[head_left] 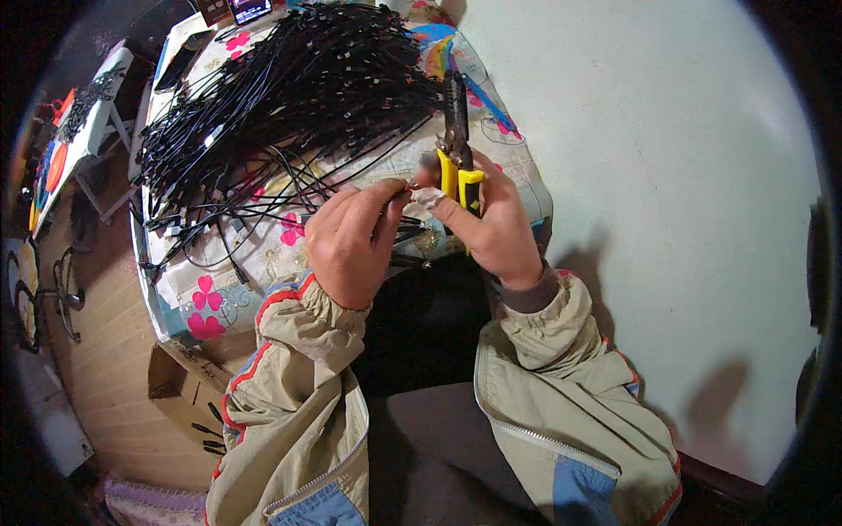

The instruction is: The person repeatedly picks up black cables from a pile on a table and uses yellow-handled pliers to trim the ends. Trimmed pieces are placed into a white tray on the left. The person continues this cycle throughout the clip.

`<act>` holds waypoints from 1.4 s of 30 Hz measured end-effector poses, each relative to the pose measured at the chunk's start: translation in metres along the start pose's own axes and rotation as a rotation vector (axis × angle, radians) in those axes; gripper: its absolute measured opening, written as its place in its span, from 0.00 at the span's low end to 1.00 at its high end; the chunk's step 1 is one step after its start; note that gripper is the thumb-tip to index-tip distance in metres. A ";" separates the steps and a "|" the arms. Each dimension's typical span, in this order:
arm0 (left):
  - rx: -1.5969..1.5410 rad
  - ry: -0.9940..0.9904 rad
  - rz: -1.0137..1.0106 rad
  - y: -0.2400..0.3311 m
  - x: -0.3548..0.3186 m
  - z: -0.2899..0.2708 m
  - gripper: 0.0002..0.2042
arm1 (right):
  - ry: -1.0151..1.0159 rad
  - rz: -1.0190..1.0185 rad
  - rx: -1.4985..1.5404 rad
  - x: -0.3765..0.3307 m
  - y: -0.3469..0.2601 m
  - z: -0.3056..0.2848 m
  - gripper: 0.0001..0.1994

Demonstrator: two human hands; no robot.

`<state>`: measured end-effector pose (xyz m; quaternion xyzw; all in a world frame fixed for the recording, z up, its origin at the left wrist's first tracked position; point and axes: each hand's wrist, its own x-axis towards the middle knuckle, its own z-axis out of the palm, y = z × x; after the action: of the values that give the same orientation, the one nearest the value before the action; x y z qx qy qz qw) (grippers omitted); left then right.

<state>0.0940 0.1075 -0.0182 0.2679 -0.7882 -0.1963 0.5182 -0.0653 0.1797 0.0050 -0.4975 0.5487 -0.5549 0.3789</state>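
My right hand [498, 228] is closed around wire strippers [456, 140] with yellow-and-black handles, their dark jaws pointing away from me. Something white covers the tip of its thumb. Close beside it, my left hand [351, 237] pinches a thin cable end, with a small reddish bit of wire [410, 186] showing at the fingertips. Both hands nearly meet over the near edge of the table. Black cable ends [410, 230] lie just behind and below the fingers, partly hidden by them. A large heap of black cables [289, 96] with small connectors spreads beyond my hands.
A flower-patterned cloth covers the table [206, 302]. A blue strip-like tool [489, 103] lies at the right, near the pale wall [667, 175]. Phones [250, 10] rest at the far end. An open cardboard box [180, 394] stands on the floor at the left.
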 end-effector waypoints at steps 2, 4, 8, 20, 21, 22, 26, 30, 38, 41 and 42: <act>0.055 0.013 0.092 -0.002 0.000 0.000 0.10 | 0.053 -0.022 -0.062 0.003 -0.001 0.009 0.15; 0.090 0.016 0.176 -0.003 0.002 -0.001 0.10 | 0.102 -0.120 -0.152 0.005 -0.002 0.015 0.14; 0.006 -0.041 0.069 0.002 0.010 -0.009 0.10 | 0.194 -0.110 -0.135 0.006 -0.010 0.021 0.13; -0.358 0.368 0.024 -0.026 0.143 -0.057 0.07 | 0.105 -0.412 -0.668 0.006 0.003 0.044 0.28; -0.395 0.390 0.097 -0.034 0.164 -0.069 0.06 | 0.001 -0.537 -0.798 0.009 0.016 0.053 0.32; -0.644 0.478 0.114 -0.041 0.183 -0.072 0.06 | 0.013 -0.604 -0.887 0.009 0.028 0.064 0.28; -0.974 0.479 0.047 -0.083 0.239 -0.128 0.09 | 0.047 -0.702 -0.961 0.011 0.070 0.084 0.20; -1.148 0.406 0.092 -0.126 0.270 -0.199 0.09 | 0.003 -0.614 -1.009 0.011 0.083 0.084 0.20; -0.507 0.535 0.267 -0.081 0.304 -0.432 0.12 | -0.021 -0.589 -1.026 0.010 0.077 0.083 0.23; -0.041 0.622 0.321 -0.042 0.242 -0.484 0.15 | -0.066 -0.562 -0.989 0.011 0.076 0.081 0.24; -0.038 0.620 0.326 -0.029 0.210 -0.491 0.16 | -0.061 -0.568 -0.980 0.010 0.076 0.081 0.26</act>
<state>0.4856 -0.0620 0.3036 0.1758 -0.6217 -0.0350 0.7625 0.0011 0.1425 -0.0763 -0.7590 0.5757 -0.3009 -0.0448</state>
